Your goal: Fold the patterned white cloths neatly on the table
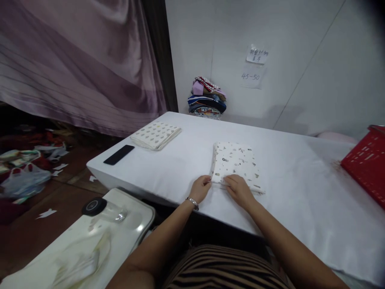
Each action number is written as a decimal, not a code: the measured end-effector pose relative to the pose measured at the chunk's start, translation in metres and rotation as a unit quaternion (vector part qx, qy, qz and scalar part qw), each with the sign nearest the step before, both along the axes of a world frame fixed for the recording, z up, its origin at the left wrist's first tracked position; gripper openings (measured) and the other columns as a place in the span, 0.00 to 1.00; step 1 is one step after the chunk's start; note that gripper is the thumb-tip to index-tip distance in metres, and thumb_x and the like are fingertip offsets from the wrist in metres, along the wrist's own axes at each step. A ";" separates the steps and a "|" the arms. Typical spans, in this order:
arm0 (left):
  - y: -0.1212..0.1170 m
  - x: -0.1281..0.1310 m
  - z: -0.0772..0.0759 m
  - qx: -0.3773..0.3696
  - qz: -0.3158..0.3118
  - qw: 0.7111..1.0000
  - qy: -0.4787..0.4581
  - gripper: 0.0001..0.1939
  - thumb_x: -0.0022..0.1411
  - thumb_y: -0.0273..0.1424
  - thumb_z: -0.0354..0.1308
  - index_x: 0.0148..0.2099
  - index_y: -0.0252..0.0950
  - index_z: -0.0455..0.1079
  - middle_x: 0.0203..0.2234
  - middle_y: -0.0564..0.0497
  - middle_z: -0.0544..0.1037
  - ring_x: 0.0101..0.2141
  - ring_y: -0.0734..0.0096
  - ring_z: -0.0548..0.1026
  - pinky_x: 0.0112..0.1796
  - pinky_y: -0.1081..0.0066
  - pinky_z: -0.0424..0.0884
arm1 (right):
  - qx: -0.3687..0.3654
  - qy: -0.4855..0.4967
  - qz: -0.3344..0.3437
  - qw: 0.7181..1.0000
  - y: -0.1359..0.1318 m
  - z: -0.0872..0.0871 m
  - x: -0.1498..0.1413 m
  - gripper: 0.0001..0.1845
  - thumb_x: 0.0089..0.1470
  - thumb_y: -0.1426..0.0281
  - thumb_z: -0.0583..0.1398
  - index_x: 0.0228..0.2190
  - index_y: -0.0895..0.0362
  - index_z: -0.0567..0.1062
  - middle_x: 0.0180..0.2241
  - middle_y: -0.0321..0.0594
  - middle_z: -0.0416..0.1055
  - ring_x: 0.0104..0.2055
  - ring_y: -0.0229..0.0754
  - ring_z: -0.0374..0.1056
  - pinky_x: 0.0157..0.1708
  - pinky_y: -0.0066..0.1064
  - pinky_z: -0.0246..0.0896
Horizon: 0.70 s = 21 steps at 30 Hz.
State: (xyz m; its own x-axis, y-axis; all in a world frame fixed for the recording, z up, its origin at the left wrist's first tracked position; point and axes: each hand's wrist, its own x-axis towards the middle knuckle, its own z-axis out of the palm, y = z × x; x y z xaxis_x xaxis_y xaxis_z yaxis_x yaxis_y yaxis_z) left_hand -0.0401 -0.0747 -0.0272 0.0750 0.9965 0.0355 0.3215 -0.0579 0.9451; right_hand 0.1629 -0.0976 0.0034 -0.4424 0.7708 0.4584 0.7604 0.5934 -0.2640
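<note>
Here, printed cloth lies on a white table (wall behind).

Matt cloth is seen in the folded white rectangle of scattered-print fabric, smooth cloth in the white table cover, plastic in the red slotted basket.

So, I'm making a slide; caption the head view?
Left hand and right hand at near edge of folded, printed white cloth.
</note>
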 end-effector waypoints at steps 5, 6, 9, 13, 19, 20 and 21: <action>-0.007 0.005 0.015 0.003 -0.006 0.992 0.126 0.10 0.53 0.25 0.58 0.39 0.38 0.69 0.33 0.52 0.75 0.34 0.73 0.72 0.39 0.72 0.68 | -0.037 -0.058 -0.017 0.997 0.014 -0.001 -0.022 0.14 0.58 0.71 0.53 0.45 0.57 0.72 0.41 0.47 0.70 0.43 0.48 0.63 0.41 0.38 0.59; -0.008 0.006 0.018 0.007 -0.005 0.988 0.156 0.08 0.53 0.26 0.58 0.38 0.38 0.69 0.32 0.53 0.74 0.34 0.73 0.71 0.39 0.72 0.67 | -0.037 -0.064 -0.019 0.997 0.015 -0.001 -0.023 0.14 0.58 0.71 0.53 0.44 0.57 0.72 0.40 0.46 0.70 0.42 0.47 0.63 0.40 0.37 0.59; -0.008 0.010 0.022 0.024 0.002 0.977 0.213 0.03 0.54 0.28 0.57 0.34 0.38 0.68 0.30 0.53 0.73 0.33 0.72 0.70 0.37 0.72 0.65 | -0.016 -0.061 -0.014 0.998 0.015 -0.006 -0.021 0.13 0.59 0.72 0.51 0.42 0.57 0.73 0.37 0.45 0.70 0.39 0.45 0.63 0.38 0.35 0.58; -0.006 0.012 0.023 0.022 -0.001 0.978 0.209 0.03 0.54 0.26 0.56 0.33 0.37 0.68 0.30 0.53 0.73 0.32 0.73 0.70 0.36 0.73 0.65 | 0.005 -0.065 -0.007 0.998 0.014 -0.013 -0.017 0.14 0.60 0.72 0.50 0.40 0.57 0.74 0.35 0.44 0.70 0.37 0.45 0.62 0.36 0.34 0.57; -0.003 0.014 0.030 0.062 0.023 0.984 0.163 0.12 0.52 0.21 0.52 0.39 0.38 0.68 0.36 0.53 0.73 0.33 0.75 0.70 0.38 0.74 0.65 | 0.014 -0.060 -0.009 0.998 0.011 -0.017 -0.021 0.14 0.60 0.72 0.50 0.41 0.57 0.74 0.36 0.45 0.69 0.37 0.45 0.62 0.36 0.35 0.58; -0.003 0.015 0.031 0.083 0.017 0.982 0.168 0.11 0.54 0.23 0.52 0.39 0.38 0.68 0.36 0.53 0.73 0.34 0.74 0.70 0.38 0.74 0.65 | 0.012 -0.055 -0.010 0.998 0.010 -0.016 -0.022 0.14 0.59 0.72 0.50 0.41 0.57 0.74 0.36 0.46 0.69 0.37 0.45 0.62 0.37 0.35 0.58; -0.003 0.016 0.031 0.097 0.007 0.979 0.177 0.09 0.55 0.25 0.53 0.39 0.39 0.68 0.35 0.53 0.73 0.35 0.73 0.70 0.39 0.73 0.64 | 0.006 -0.049 -0.008 0.999 0.010 -0.014 -0.022 0.14 0.59 0.72 0.50 0.41 0.57 0.74 0.36 0.46 0.69 0.37 0.45 0.62 0.37 0.36 0.59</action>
